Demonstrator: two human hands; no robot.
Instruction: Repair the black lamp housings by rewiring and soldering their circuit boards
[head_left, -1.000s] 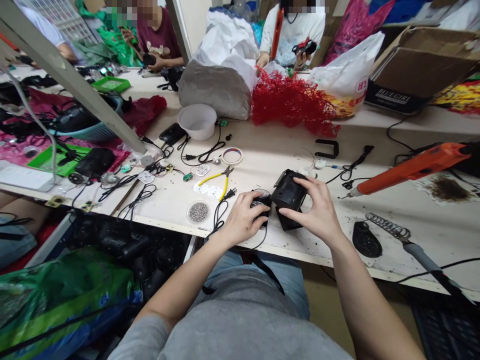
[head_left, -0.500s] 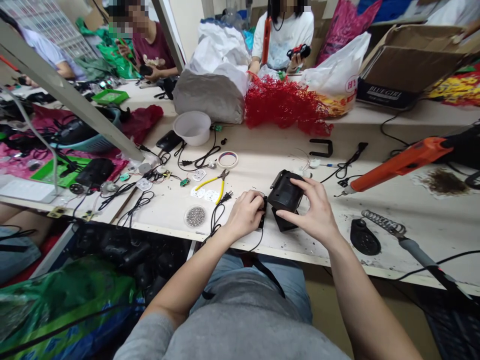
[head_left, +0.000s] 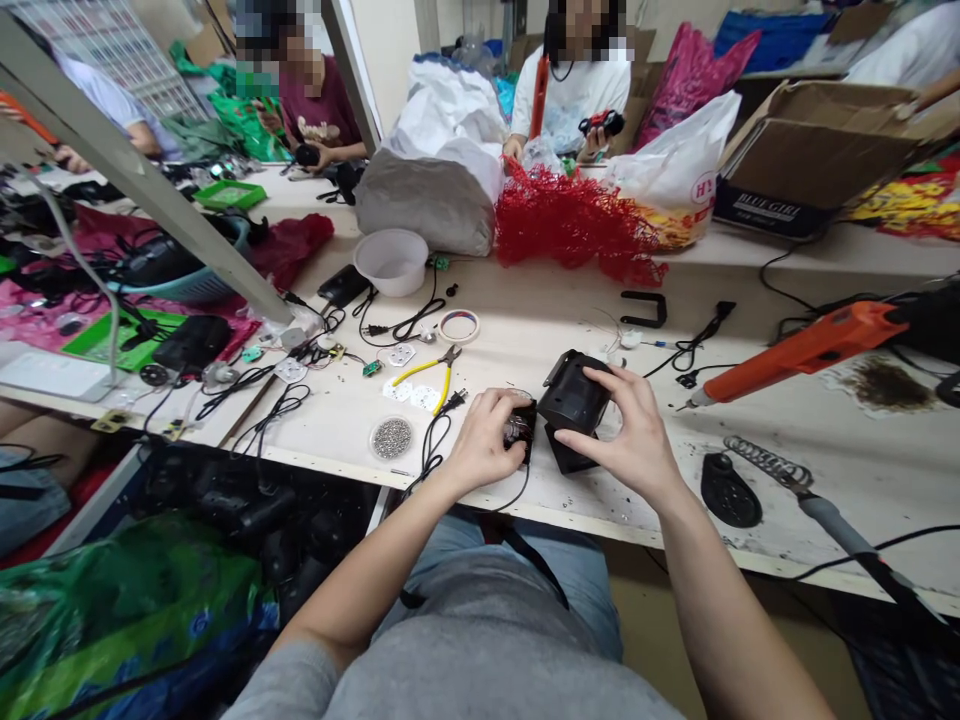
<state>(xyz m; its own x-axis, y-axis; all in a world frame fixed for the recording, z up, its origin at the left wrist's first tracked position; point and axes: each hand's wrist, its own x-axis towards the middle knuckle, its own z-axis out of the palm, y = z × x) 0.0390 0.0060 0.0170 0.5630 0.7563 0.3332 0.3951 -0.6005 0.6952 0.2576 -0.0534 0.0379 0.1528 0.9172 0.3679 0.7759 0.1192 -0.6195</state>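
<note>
My right hand [head_left: 632,435] grips a black plastic housing [head_left: 573,403] from the right, with fingers on its top and thumb at its lower front. My left hand [head_left: 486,442] is curled around a small dark round part [head_left: 520,428] pressed against the housing's left end. A thin black wire [head_left: 512,492] loops from under the left hand toward the table edge [head_left: 570,510]. Both hands work just above the table's front edge.
Left of my hands lie a dish of small metal balls [head_left: 391,437], yellow-handled pliers [head_left: 433,366] and a tape roll [head_left: 459,325]. An orange glue gun [head_left: 806,350] and a soldering iron on its stand [head_left: 795,485] lie at the right. People sit across behind bags and a red plastic heap [head_left: 574,220].
Both hands stay on the housing with small finger shifts. My left hand has turned the small part against the housing's end. The view has shifted slightly.
</note>
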